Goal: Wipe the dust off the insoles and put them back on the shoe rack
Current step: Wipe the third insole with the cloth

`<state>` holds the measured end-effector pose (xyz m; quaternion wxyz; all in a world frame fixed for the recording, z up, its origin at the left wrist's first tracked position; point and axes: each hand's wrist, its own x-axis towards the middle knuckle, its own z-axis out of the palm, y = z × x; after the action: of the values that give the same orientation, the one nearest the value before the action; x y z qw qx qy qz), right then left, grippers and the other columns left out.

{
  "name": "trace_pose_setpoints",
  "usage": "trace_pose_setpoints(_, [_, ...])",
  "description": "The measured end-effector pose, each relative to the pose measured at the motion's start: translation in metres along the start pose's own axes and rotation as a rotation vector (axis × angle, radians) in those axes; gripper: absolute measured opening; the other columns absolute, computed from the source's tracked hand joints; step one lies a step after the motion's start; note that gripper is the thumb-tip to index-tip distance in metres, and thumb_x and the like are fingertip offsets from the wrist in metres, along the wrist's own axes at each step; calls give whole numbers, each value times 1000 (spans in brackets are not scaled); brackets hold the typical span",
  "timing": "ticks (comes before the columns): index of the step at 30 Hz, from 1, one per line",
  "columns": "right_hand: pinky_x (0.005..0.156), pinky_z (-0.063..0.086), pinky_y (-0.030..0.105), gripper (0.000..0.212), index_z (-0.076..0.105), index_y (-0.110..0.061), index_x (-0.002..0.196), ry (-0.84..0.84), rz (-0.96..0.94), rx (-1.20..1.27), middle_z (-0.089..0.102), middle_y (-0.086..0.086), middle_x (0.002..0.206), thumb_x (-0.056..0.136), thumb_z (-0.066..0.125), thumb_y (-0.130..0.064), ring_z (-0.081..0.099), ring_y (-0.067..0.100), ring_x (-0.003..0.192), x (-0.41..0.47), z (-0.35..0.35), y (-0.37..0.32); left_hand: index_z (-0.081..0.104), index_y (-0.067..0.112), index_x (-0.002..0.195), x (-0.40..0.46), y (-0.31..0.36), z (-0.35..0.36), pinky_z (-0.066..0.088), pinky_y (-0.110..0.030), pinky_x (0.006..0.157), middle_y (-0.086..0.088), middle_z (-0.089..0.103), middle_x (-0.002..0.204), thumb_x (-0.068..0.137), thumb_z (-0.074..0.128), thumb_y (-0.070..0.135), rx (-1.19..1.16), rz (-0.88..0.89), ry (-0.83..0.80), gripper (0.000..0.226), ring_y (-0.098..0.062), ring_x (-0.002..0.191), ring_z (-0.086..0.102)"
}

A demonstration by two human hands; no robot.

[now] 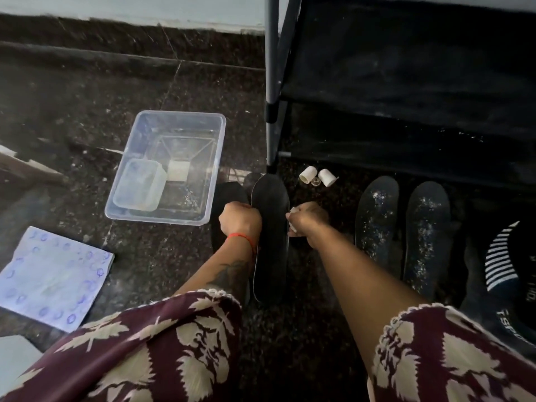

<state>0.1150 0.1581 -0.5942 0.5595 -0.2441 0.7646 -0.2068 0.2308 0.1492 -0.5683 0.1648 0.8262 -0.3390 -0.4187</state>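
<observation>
Fingers: left hand grips insole edge | right hand pinches white wipe beside it

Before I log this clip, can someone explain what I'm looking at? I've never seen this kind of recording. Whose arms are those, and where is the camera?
There is no machine here. The single picture comes from a wide-angle camera worn on a person's head, looking down at their own two bare hands. They are on a dark stone floor beside a black shoe rack. The left hand grips the edge of a clean black insole. The right hand holds something small and white, probably a wipe, at the insole's other edge. To the right lie two dusty insoles speckled white. To the left sit a clear plastic tub and a folded patterned cloth.
</observation>
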Motion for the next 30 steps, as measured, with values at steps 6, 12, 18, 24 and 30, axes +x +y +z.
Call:
trace_pose_setpoints(6, [79, 56, 43, 12, 65, -8, 90, 92, -68, 5, 63, 12, 83, 89, 54, -11, 61, 22, 68, -5, -7, -2, 69, 2, 89, -9, 5, -5, 48, -32, 79, -19, 66, 101, 86, 53, 10, 46, 8, -3, 18, -38, 99, 61])
trace_pose_setpoints(12, [80, 54, 35, 17, 68, -12, 97, 227, -166, 5, 67, 6, 95, 88, 57, -22, 63, 21, 86, -40, -55, 0, 69, 7, 104, -43, 27, 6, 45, -33, 90, -18, 65, 110, 91, 49, 8, 57, 129, -68, 24, -36, 114, 55])
trace_pose_setpoints(18, [79, 53, 36, 19, 69, -12, 100, 486, -118, -33, 68, 11, 99, 89, 59, -23, 62, 27, 90, -62, -122, 52, 66, 18, 117, -82, 28, 59, 43, -27, 93, -10, 63, 122, 87, 54, 12, 55, 189, -191, 33, -27, 116, 56])
trace_pose_setpoints(24, [82, 51, 29, 19, 70, -12, 102, 476, 25, -51, 67, 10, 108, 89, 60, -21, 62, 28, 97, -49, -137, 90, 60, 16, 125, -101, 15, 109, 44, -26, 96, -9, 61, 125, 88, 54, 14, 145, 194, -399, 38, -27, 116, 56])
trace_pose_setpoints(30, [76, 55, 34, 14, 73, -12, 94, 451, 62, 58, 69, 13, 100, 85, 63, -17, 65, 28, 90, -33, -127, 91, 60, 15, 121, -95, 6, 137, 53, -40, 90, -12, 64, 117, 85, 55, 14, 144, 143, -467, 37, -32, 106, 63])
